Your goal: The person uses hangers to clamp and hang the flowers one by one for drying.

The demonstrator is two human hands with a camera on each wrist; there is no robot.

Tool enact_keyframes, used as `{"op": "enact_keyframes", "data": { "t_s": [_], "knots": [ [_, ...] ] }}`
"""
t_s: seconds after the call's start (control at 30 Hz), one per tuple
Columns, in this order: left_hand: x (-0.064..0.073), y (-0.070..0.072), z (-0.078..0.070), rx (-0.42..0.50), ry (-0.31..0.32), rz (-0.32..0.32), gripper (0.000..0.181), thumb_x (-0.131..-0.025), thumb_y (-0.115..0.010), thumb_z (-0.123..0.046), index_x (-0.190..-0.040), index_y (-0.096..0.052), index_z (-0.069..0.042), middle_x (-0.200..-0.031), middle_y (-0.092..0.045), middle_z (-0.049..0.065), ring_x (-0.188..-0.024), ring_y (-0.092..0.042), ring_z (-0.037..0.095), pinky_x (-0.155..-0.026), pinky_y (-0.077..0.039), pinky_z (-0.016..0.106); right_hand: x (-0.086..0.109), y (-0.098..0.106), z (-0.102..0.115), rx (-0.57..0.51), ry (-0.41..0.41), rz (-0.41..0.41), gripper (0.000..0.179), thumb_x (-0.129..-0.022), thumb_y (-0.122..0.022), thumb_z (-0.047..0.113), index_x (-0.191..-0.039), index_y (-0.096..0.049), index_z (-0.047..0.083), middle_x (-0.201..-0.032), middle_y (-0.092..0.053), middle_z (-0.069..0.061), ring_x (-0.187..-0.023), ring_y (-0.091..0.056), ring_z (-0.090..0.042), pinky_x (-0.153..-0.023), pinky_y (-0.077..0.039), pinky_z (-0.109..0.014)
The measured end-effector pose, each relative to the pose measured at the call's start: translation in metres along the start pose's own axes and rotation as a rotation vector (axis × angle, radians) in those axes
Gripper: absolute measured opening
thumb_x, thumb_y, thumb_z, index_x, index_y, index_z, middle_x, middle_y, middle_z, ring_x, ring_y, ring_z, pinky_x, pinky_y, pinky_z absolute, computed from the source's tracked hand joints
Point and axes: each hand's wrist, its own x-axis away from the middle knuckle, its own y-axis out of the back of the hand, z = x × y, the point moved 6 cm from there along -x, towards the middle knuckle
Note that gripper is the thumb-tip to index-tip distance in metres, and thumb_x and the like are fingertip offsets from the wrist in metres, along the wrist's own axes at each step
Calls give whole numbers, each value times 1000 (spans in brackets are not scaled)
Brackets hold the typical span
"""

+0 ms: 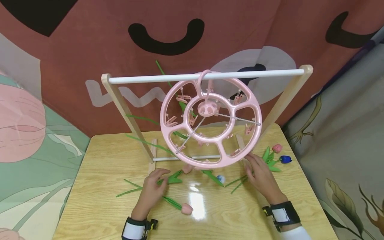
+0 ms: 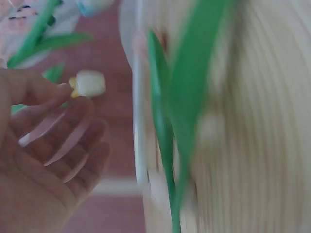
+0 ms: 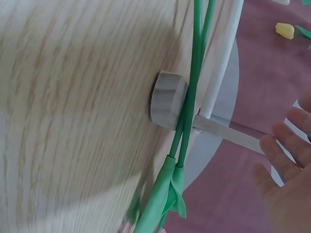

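Over the table's front left, my left hand [image 1: 154, 188] has loosely bent fingers with nothing between them. Beneath and beside it lie artificial tulips with green stems, including a pink tulip [image 1: 187, 209]. My right hand [image 1: 262, 175] is by the ring's lower right edge, its fingers relaxed and holding nothing. A round pink clip hanger [image 1: 223, 153] hangs from the white bar [image 1: 150, 79] of a wooden rack, with small pink clips around it. Green stems stick out left of and behind the hanger. A white tulip [image 2: 91, 83] and a yellow tulip [image 3: 285, 30] show beyond my hands.
Right of my right hand lie a pink tulip [image 1: 277, 148] and a blue tulip [image 1: 285, 159]. A blue-and-white tulip [image 1: 220, 179] lies between the hands. The rack's wooden posts [image 1: 127, 113] stand on both sides. A patterned curtain [image 1: 99, 50] hangs behind the table [image 1: 96, 186].
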Motion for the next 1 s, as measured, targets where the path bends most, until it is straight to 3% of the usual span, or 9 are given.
{"op": "enact_keyframes", "data": {
  "t_s": [0.1,0.2,0.3,0.43,0.6,0.77,1.0],
  "knots": [
    [8,6,15,-176,38,81,44,-82,-62,17,-121,-72,-3,-126,-70,12,-123,-62,36,-99,-56,56,1,-1,-2,1,-20,15,43,-90,-70,4,-132,-63,-3,-139,-61,-23,-127,-57,-43,-107,-46,-57],
    [16,12,28,-353,32,126,54,-74,-57,23,-120,-72,-3,-123,-70,15,-119,-63,40,-99,-54,60,2,-3,-3,-4,-28,23,44,-90,-72,2,-133,-63,-3,-138,-61,-23,-126,-57,-42,-105,-47,-57],
    [24,18,37,-510,17,119,50,-74,-63,24,-114,-74,-4,-115,-70,16,-107,-66,40,-89,-57,60,4,-5,-3,-4,-31,28,44,-89,-73,2,-132,-63,-3,-135,-62,-24,-123,-58,-42,-104,-48,-56],
    [29,23,44,-635,33,93,34,-78,-77,15,-106,-75,-5,-100,-68,12,-90,-65,32,-71,-57,49,7,-7,-5,-11,-46,36,41,-90,-73,2,-129,-64,-4,-133,-62,-24,-122,-58,-42,-103,-50,-56],
    [31,24,45,-693,9,82,20,-81,-81,8,-95,-75,-6,-84,-67,8,-76,-60,23,-66,-54,44,9,-10,-6,-27,-71,53,40,-91,-73,2,-129,-64,-4,-134,-62,-24,-124,-57,-41,-103,-49,-58],
    [32,24,42,-686,-24,75,22,-76,-83,7,-91,-77,-8,-87,-70,6,-80,-64,23,-70,-56,44,10,-12,-6,-25,-84,67,39,-92,-72,2,-129,-64,-4,-134,-61,-24,-124,-57,-41,-104,-49,-58],
    [31,18,19,-674,-136,14,22,-72,-87,5,-88,-80,-9,-86,-71,2,-78,-65,19,-64,-52,36,12,-12,7,-35,-57,87,38,-89,-74,2,-126,-65,-2,-132,-63,-25,-123,-58,-43,-104,-49,-58]
  ]
}}
